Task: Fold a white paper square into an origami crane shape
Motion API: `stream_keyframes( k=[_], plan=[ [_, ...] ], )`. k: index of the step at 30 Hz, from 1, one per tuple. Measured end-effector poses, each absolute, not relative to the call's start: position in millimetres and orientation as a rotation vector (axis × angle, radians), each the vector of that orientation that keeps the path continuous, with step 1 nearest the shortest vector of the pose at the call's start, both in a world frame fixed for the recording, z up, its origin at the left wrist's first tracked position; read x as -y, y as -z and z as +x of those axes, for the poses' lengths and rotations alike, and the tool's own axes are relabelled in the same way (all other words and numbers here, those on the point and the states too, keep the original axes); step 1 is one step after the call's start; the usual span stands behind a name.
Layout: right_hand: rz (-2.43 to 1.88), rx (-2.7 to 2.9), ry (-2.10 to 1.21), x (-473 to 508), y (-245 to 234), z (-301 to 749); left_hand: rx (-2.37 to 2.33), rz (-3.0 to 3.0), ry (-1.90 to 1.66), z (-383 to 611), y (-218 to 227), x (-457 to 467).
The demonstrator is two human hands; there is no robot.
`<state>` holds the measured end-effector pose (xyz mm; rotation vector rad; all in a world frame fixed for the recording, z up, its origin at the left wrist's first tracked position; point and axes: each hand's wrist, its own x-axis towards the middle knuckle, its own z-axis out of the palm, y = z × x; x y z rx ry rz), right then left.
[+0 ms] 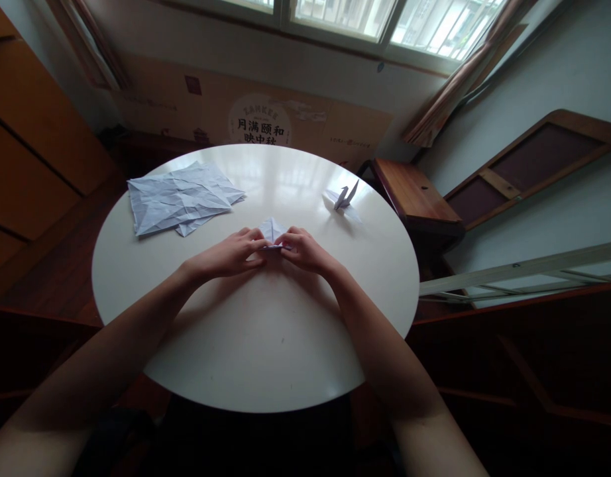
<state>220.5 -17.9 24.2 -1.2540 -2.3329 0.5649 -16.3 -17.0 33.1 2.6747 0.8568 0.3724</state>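
Between my hands, a small folded sheet of white paper (272,228) lies near the middle of the round white table (256,331), its pointed top facing away from me. My left hand (236,252) pinches the paper's left near edge with fingers bent. On the other side my right hand (304,248) grips the right near edge between thumb and fingers. Parts of the paper are hidden under the fingertips. Farther off to the right stands a folded paper crane (342,201), touched by neither hand.
Several creased paper sheets (179,195) are stacked at the table's far left. Beyond the right rim is a wooden stool (415,189). A large printed cardboard panel (211,106) leans below the window (345,16). Wooden cabinets (32,132) stand at left.
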Motion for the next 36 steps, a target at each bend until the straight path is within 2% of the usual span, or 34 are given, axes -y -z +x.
stream_keyframes(
  k=[36],
  plan=[
    [-1.222,2.324,-0.594,19.8,-25.6,222.6,-0.880,2.677,-0.330,-15.7,-37.5,19.5]
  ],
)
